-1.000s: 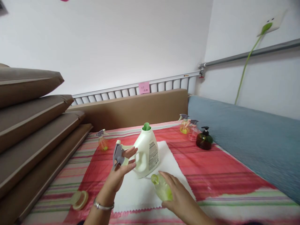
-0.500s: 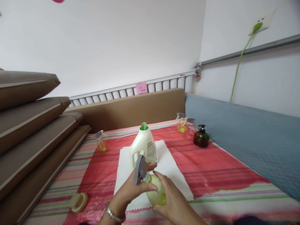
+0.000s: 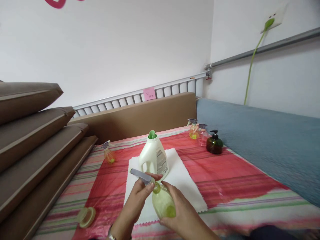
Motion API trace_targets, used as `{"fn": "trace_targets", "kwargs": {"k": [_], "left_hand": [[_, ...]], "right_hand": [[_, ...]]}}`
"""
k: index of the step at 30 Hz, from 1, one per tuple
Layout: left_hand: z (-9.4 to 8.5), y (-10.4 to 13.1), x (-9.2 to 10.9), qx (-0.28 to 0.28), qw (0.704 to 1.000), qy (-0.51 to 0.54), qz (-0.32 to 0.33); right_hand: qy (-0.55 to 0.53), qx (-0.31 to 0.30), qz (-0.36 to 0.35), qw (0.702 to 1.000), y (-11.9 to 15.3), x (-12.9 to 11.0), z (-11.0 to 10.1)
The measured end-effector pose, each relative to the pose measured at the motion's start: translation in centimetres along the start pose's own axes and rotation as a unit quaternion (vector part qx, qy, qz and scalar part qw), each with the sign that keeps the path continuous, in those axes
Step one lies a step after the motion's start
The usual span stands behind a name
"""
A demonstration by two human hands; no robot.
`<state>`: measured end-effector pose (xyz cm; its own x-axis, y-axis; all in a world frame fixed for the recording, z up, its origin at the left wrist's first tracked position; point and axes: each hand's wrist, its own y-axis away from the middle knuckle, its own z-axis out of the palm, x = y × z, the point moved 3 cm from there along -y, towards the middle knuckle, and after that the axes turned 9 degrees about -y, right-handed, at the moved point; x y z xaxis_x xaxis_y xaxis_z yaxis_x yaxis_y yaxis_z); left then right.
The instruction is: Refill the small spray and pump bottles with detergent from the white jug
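My right hand (image 3: 181, 210) is wrapped round a clear yellow-green spray bottle (image 3: 162, 200), which is tilted and has a little yellow liquid at its base. At the bottle's neck, my left hand (image 3: 141, 193) pinches the grey trigger sprayer head (image 3: 142, 176). The threaded neck shows beside the head; whether the two still touch I cannot tell. Just beyond my hands a white detergent jug (image 3: 153, 155) stands upright, a green piece (image 3: 152, 134) in its mouth. Beneath lies a white cloth (image 3: 183, 180) with a scalloped edge.
Left of the cloth are a round pale-green cap (image 3: 86, 217) and an orange-tinted spray bottle (image 3: 109, 155). At the back right stand a yellow spray bottle (image 3: 193, 131), a pink one (image 3: 203, 137) and a dark pump bottle (image 3: 214, 143). Brown cushions (image 3: 37, 143) are stacked at left.
The sprayer head has turned to point left, and more of the bottle's threaded neck shows. Both hands have kept their hold. The view has shifted slightly.
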<state>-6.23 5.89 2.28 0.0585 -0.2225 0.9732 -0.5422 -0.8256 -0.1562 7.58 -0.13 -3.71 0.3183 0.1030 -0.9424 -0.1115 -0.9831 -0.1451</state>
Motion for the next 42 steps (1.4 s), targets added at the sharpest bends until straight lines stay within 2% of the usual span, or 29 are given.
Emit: {"fn": "trace_targets", "kwargs": {"k": [6, 9, 14, 18, 23, 27, 32, 39, 42], "left_hand": [[-0.4, 0.2, 2.1, -0.028, 0.995, -0.087, -0.041], [0.0, 0.5, 2.5, -0.046, 0.995, -0.078, -0.046], [0.5, 0.5, 2.8, -0.056, 0.996, -0.053, -0.049], [0.3, 0.3, 2.1, -0.038, 0.998, -0.022, -0.047], [0.1, 0.5, 1.0, -0.018, 0.996, 0.067, -0.057], [0.2, 0.7, 0.9, -0.012, 0.991, 0.115, -0.066], [0.6, 0.9, 0.8, -0.019, 0.990, 0.129, -0.061], [1.1, 1.1, -0.5, -0.017, 0.989, 0.135, -0.058], [1.2, 1.0, -0.6, -0.007, 0.989, 0.130, -0.064]], "right_hand": [[0.007, -0.012, -0.034, 0.999, 0.5, -1.2, -0.4], [-0.020, -0.017, -0.044, 0.999, 0.6, -1.5, -0.3], [-0.056, -0.017, -0.009, 0.998, 0.9, -2.1, -0.1], [-0.093, -0.026, 0.011, 0.995, 1.3, -2.7, -0.5], [-0.137, -0.023, 0.016, 0.990, 1.6, -2.8, -0.8], [-0.181, -0.026, 0.015, 0.983, 1.9, -2.8, -0.7], [-0.224, -0.025, -0.002, 0.974, 2.1, -3.4, -0.8], [-0.258, -0.039, -0.013, 0.965, 2.0, -4.1, -1.1], [-0.323, -0.056, -0.003, 0.945, 2.2, -3.6, -1.1]]}}
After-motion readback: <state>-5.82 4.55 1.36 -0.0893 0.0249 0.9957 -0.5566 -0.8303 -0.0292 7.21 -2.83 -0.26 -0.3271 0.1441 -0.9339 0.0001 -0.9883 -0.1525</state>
